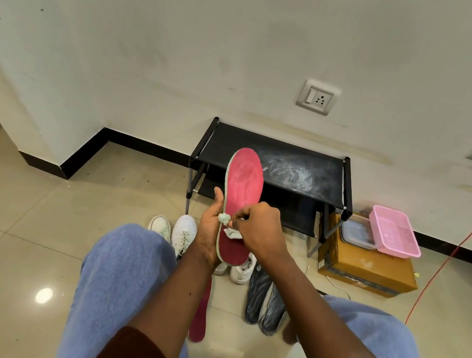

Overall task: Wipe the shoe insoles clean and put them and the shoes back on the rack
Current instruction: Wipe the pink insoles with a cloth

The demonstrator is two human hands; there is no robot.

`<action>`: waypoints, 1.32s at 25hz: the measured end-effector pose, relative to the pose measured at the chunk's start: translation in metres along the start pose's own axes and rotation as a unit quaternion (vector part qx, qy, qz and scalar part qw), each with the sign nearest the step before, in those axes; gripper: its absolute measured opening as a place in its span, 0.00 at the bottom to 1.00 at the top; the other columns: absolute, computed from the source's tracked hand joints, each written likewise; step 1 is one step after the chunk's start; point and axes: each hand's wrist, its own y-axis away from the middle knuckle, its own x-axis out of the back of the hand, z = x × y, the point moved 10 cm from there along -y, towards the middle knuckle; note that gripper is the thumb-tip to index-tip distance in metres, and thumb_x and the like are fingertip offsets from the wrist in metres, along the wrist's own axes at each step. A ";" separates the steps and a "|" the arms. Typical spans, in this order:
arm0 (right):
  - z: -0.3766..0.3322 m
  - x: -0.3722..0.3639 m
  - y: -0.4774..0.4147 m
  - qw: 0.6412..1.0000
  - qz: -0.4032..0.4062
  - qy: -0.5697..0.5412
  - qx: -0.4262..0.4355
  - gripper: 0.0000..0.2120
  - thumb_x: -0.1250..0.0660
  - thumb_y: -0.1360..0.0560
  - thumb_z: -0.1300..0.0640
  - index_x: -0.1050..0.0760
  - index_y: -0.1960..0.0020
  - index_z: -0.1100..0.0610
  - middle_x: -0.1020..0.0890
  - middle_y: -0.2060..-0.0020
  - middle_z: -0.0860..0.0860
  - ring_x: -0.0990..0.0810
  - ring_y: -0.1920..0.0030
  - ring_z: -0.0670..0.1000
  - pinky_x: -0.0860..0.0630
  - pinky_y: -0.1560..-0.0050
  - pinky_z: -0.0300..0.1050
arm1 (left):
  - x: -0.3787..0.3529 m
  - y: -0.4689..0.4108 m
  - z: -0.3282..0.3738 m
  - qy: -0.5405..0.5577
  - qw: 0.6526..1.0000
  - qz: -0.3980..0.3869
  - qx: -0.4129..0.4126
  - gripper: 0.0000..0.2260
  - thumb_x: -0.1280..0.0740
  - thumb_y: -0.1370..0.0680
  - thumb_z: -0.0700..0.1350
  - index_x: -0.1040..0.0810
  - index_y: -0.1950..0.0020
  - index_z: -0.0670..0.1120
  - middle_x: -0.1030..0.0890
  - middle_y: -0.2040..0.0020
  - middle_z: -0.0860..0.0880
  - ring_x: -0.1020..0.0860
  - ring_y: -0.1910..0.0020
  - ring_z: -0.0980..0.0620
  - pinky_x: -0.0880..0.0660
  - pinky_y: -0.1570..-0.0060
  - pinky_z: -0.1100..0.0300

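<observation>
Looking down from the head camera, I see the glossy beige tiled floor filling the lower view, with a low black metal-framed shoe rack standing against the white wall; its fabric top shelf is smeared with whitish dust and carries no shoes. Just right of the rack sits a brown cardboard box with a pink plastic basket and a clear plastic container on top of it. An orange cable trails down the wall and across the floor on the right.

My knees in light blue trousers frame the middle. Between them, a pair of white lace-up sneakers stands on the floor in front of the rack, and another white shoe shows partly behind my wrists. Two dark grey foam insoles lie side by side on the tiles, and a dark red insole lies beside them, partly hidden by my left forearm.

I hold the pink-red foam insole with a pale green edge upright in front of the rack, toe end up. My left hand grips its left edge near the heel, fingers closed around it. My right hand has its fingers pinched shut on a small crumpled white wipe, pressed against the insole's lower face, which is a darker red there.
</observation>
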 end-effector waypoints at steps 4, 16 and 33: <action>0.011 0.017 -0.024 0.996 0.082 -0.040 -0.015 0.06 0.32 0.27 0.60 0.18 0.53 0.61 0.17 0.58 0.59 0.19 0.60 0.54 0.23 0.58 0.44 | -0.012 0.002 -0.009 -0.004 1.000 -0.027 0.001 0.19 0.31 0.30 0.54 0.19 0.48 0.40 0.16 0.55 0.43 0.17 0.56 0.46 0.19 0.55 0.54; 0.007 0.004 -0.031 1.000 0.002 0.015 0.013 0.07 0.30 0.29 0.62 0.18 0.51 0.61 0.17 0.54 0.59 0.19 0.54 0.55 0.22 0.52 0.46 | 0.004 -0.007 -0.004 -0.024 1.000 -0.011 -0.015 0.21 0.37 0.27 0.59 0.19 0.47 0.43 0.18 0.55 0.45 0.20 0.56 0.49 0.22 0.56 0.56; 0.005 0.041 -0.055 0.986 0.159 0.042 0.031 0.08 0.36 0.25 0.64 0.20 0.53 0.68 0.18 0.56 0.61 0.19 0.56 0.59 0.22 0.54 0.53 | 0.012 -0.005 -0.006 -0.070 0.997 0.024 0.007 0.16 0.43 0.20 0.52 0.21 0.44 0.43 0.15 0.55 0.45 0.17 0.58 0.48 0.21 0.53 0.55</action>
